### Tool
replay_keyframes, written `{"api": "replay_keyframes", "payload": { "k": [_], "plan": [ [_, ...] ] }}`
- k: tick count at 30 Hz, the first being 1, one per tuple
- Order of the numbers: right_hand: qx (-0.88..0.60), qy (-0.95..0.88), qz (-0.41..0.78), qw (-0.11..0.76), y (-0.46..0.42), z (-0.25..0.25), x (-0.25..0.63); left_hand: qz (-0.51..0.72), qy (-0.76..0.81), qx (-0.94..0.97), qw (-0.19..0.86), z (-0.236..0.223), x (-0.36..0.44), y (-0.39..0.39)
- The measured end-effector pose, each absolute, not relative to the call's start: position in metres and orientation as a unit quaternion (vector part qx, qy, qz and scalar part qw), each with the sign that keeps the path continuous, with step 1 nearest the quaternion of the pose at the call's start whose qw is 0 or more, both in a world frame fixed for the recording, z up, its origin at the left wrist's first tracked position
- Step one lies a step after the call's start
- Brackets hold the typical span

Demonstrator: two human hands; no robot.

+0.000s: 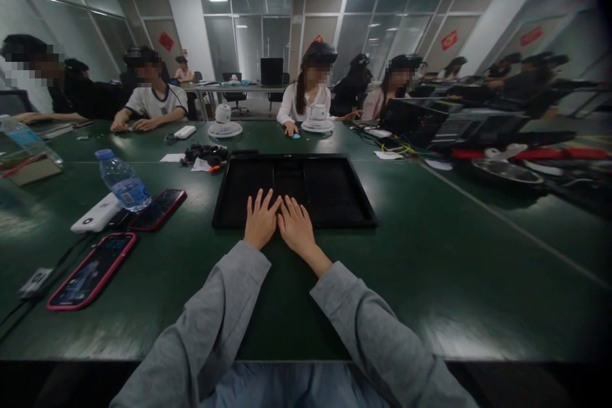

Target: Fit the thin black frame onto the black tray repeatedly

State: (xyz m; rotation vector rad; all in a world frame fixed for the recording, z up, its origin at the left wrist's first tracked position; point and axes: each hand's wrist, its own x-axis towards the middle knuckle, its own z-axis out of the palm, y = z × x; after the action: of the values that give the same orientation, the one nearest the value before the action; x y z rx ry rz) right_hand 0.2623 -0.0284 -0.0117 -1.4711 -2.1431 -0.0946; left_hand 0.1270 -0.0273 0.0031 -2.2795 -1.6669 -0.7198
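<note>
A flat black rectangular panel with raised edges, like a shallow tray point(335, 188), lies on the green table in front of me. Palm down over its near edge, my left hand point(261, 220) has its fingers spread and holds nothing. Beside it my right hand point(296, 223) also lies palm down with fingers stretched out, nothing in it. The two hands nearly meet at the thumb side; whether they touch I cannot tell. Grey sleeves cover both forearms.
Left of me are a pink-edged phone point(93, 271), another phone point(159, 209), a white power bank point(97, 213) and a tilted water bottle point(123, 182). Two white fans point(224, 122) stand across the table near co-workers. Cables point(396, 145) and a pan point(507, 173) lie at the right.
</note>
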Motion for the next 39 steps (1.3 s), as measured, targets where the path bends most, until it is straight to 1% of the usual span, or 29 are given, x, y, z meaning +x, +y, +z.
{"api": "replay_keyframes", "payload": {
  "k": [18,21,24,27,30,34,39],
  "plan": [
    [-0.536,-0.791,-0.035,0.292,-0.024,-0.018,0.27,-0.289,-0.574,-0.763,0.072,0.001,0.124,-0.027],
    [-0.543,-0.777,-0.06,0.314,-0.021,-0.013,0.275,-0.319,-0.566,-0.756,0.074,0.003,0.116,-0.024],
    [-0.557,-0.75,-0.114,0.339,-0.015,-0.002,0.295,-0.354,-0.553,-0.75,0.083,0.011,0.093,-0.02],
    [-0.6,-0.702,-0.154,0.35,-0.004,0.006,0.329,-0.388,-0.594,-0.696,0.109,0.016,0.063,-0.016],
    [-0.647,-0.66,-0.175,0.34,0.004,0.002,0.362,-0.384,-0.673,-0.621,0.119,0.013,0.041,-0.012],
    [-0.677,-0.64,-0.18,0.317,0.008,-0.012,0.383,-0.348,-0.747,-0.563,0.067,0.003,0.031,-0.005],
    [-0.675,-0.656,-0.16,0.297,0.014,-0.022,0.384,-0.347,-0.75,-0.562,0.012,-0.006,0.026,0.005]
  ]
}}
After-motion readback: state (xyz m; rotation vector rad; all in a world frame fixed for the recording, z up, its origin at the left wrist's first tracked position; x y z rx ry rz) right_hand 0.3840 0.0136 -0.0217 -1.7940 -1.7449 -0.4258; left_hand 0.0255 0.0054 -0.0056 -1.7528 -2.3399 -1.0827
